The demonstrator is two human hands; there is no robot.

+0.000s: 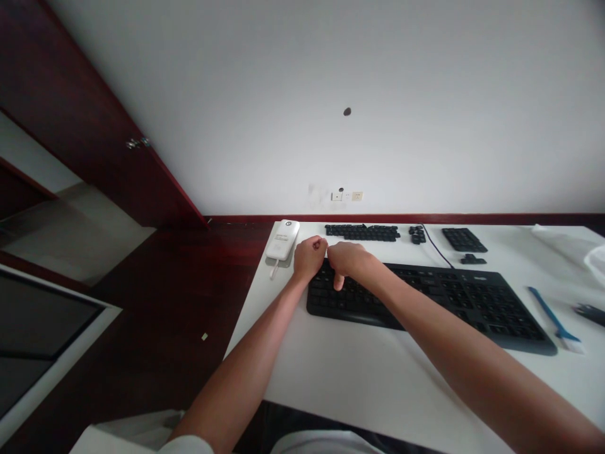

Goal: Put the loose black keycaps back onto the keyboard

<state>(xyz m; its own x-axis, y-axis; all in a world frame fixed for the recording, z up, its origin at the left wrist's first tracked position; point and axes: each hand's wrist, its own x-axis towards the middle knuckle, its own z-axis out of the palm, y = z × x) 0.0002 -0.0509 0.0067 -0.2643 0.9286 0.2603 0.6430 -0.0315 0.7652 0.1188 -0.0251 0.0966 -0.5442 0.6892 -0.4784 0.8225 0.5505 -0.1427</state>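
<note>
A black keyboard (472, 302) lies across the white table, its cable running to the back. My left hand (309, 258) is closed at the keyboard's upper left corner, fingers curled; anything inside is hidden. Touching or nearly touching it, my right hand (348, 257) is over the keyboard's left end. Its fingers are bent together towards the left hand and its thumb points down over the keys. What the right fingers pinch, if anything, is too small to make out. Behind the hands sits a block of loose black keycaps (363, 232) in rows.
A white power bank (283, 241) with a short cable lies at the table's left edge. Smaller keycap groups (416, 235) and a number-pad group (464, 239) sit at the back. A blue-handled brush (551, 312), a dark tool (590, 313) and a white plastic bag (562, 243) are on the right.
</note>
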